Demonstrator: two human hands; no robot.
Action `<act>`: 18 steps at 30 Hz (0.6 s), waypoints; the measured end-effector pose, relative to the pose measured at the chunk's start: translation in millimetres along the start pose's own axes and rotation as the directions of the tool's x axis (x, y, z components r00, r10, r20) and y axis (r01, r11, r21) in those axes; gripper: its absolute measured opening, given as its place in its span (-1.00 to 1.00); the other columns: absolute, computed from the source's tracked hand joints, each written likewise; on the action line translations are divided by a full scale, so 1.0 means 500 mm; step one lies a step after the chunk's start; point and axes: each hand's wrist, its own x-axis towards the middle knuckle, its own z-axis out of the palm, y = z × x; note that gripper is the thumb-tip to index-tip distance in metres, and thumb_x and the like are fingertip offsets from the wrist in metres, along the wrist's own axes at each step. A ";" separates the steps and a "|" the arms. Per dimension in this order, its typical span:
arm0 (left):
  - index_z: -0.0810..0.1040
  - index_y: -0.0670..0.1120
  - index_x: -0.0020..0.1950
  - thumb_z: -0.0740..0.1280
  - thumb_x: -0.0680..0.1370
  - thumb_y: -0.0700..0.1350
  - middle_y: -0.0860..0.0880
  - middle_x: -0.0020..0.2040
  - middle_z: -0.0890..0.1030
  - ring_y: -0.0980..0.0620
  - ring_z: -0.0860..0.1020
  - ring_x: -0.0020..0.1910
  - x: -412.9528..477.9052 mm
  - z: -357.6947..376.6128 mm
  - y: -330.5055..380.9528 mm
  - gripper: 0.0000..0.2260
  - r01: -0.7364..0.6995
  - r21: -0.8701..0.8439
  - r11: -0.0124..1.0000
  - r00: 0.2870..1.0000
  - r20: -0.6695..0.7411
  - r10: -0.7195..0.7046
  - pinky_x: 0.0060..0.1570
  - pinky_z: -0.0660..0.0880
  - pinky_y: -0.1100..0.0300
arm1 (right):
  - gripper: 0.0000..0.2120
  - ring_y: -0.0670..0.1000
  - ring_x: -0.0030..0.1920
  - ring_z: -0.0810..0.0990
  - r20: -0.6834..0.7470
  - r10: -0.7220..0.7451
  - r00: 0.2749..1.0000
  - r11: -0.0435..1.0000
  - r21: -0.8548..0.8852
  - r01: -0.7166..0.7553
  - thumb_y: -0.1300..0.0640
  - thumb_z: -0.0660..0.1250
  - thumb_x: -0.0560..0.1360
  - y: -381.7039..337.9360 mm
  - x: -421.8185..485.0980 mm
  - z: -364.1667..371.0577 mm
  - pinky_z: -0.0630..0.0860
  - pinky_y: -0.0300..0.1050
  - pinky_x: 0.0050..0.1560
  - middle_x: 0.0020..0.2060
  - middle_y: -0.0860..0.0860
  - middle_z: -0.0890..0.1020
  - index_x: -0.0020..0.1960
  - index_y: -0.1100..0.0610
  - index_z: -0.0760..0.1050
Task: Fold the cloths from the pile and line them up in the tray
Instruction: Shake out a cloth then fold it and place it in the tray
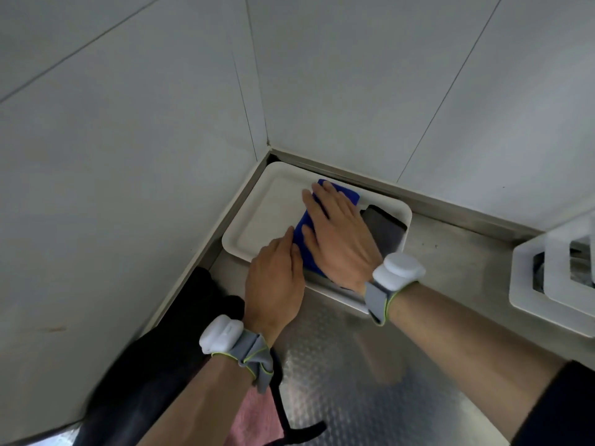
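Blue cloth (347,192) long axis near-to-far in tray (257,217); left hand (275,280), right hand (339,239) fingers (336,202) flat, pressing it.

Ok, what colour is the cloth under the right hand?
Bright blue; the cloth shows best in the head view.

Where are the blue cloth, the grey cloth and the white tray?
blue cloth (351,194), head view, on its uncovered far corner.
grey cloth (384,231), head view, on its folded top face.
white tray (273,207), head view, on its bare floor.

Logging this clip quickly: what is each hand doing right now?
Left hand: open, fingers touching the blue cloth.
Right hand: open, pressing flat on the blue cloth.
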 end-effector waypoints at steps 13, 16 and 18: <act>0.26 -0.18 0.58 0.14 0.70 -0.05 -0.12 0.50 0.38 -0.10 0.36 0.45 -0.041 -0.028 -0.020 -0.54 -0.027 0.153 0.988 1.000 0.006 0.026 0.42 0.32 0.02 | -0.36 0.09 0.63 -0.18 0.192 0.096 0.977 0.988 -0.135 -0.071 -0.15 -0.15 0.69 -0.027 -0.005 0.012 -0.15 0.05 0.62 0.63 0.12 -0.12 0.63 0.20 -0.15; 0.48 -0.18 0.43 0.35 0.57 -0.16 -0.15 0.34 0.51 -0.15 0.47 0.31 -0.104 -0.054 -0.037 -0.58 -0.051 0.183 0.982 0.992 -0.107 0.071 0.25 0.43 0.00 | -0.41 0.16 0.63 -0.02 0.122 0.057 0.991 0.995 -0.093 -0.045 -0.08 -0.04 0.69 -0.076 -0.042 -0.015 0.03 0.12 0.60 0.61 0.18 0.05 0.62 0.20 0.03; 0.58 -0.13 0.28 0.43 0.49 -0.17 -0.12 0.19 0.54 -0.15 0.50 0.17 -0.138 -0.067 -0.056 -0.65 -0.028 0.221 0.975 0.987 -0.146 0.062 0.09 0.43 0.04 | -0.52 0.23 0.53 0.24 0.040 -0.024 0.999 0.994 -0.105 0.028 0.00 0.08 0.65 -0.103 -0.076 -0.025 0.29 0.17 0.47 0.50 0.22 0.31 0.50 0.20 0.30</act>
